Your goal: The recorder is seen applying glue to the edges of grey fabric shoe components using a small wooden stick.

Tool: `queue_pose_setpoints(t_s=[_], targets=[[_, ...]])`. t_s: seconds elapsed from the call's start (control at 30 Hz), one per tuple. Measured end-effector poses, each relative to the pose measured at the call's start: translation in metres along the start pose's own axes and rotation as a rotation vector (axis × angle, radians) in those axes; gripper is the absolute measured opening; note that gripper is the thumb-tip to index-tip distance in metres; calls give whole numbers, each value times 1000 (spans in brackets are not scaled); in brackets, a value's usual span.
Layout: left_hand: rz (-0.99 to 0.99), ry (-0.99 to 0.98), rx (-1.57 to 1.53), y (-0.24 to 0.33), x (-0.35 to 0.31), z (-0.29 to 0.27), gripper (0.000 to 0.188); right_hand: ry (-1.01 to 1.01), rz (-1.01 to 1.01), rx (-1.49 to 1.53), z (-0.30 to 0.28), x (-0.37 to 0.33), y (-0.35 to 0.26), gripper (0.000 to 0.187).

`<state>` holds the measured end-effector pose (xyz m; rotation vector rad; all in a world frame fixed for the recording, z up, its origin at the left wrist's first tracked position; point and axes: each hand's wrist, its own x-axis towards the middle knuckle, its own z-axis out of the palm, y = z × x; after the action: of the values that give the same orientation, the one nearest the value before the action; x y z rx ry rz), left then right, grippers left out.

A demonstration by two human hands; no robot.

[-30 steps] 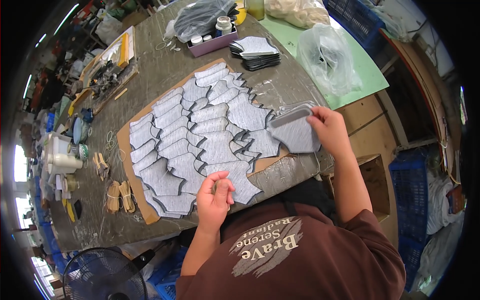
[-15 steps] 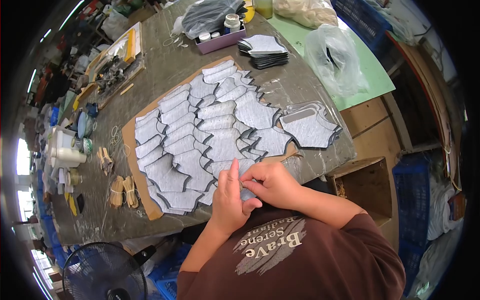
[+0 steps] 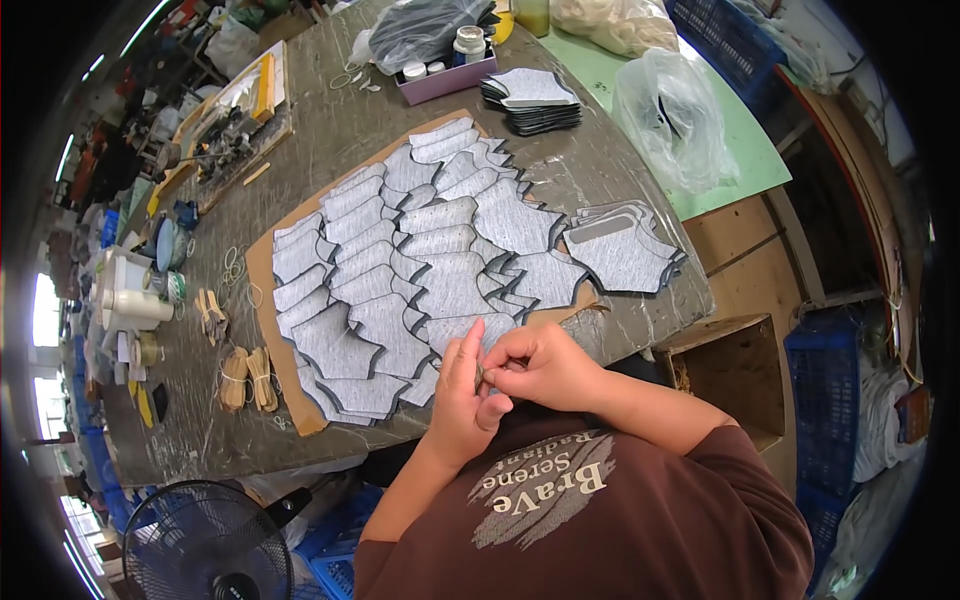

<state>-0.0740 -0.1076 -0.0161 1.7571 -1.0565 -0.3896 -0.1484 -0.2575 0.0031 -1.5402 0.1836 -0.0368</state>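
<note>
Both my hands meet at the table's near edge, in front of my chest. My left hand point(image 3: 459, 404) is raised with its fingers stretched up and its thumb apart. Against its fingers, the thumb and forefinger of my right hand point(image 3: 548, 370) are pinched together; whatever sits between them is too small to make out. Just beyond the hands, overlapping rows of grey fabric cut pieces point(image 3: 452, 288) with dark edges and curved, pointed outlines cover a brown cardboard sheet point(image 3: 263, 272). To the right lies a small stack of similar pieces point(image 3: 625, 262).
Another stack of cut pieces point(image 3: 530, 92) and a purple box point(image 3: 450, 82) with jars stand at the back. Tied bundles of wooden strips point(image 3: 234, 382) lie left. A black fan point(image 3: 208, 545) stands lower left, a wooden box point(image 3: 728, 375) to the right.
My hands stay together in nearly the same place; the left one has shifted very slightly. The whole view has moved a little. The laid-out pieces look unchanged.
</note>
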Motion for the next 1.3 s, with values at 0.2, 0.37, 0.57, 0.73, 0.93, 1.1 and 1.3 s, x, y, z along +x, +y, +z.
queue_pose_setpoints(t_s=[0.2,0.37,0.57,0.73,0.93,1.1,1.3], targets=[[-361,1,-879,0,-6,3,59,-126,194,568,1,1,6,6],[-378,161,-561,-14,-4,6,34,-109,245,676,-3,2,14,5],[96,107,-21,10,14,-19,11,-223,269,539,-6,-4,18,4],[82,187,-123,-11,6,-28,11,150,129,930,-8,0,25,9],[-561,381,-415,-24,11,-48,4,253,-176,109,-28,-8,49,4],[-553,257,-321,-26,23,-45,5,187,-419,-1021,-2,-18,46,30],[-566,266,-225,-28,28,-38,4,177,-419,-1132,-1,-18,55,28]])
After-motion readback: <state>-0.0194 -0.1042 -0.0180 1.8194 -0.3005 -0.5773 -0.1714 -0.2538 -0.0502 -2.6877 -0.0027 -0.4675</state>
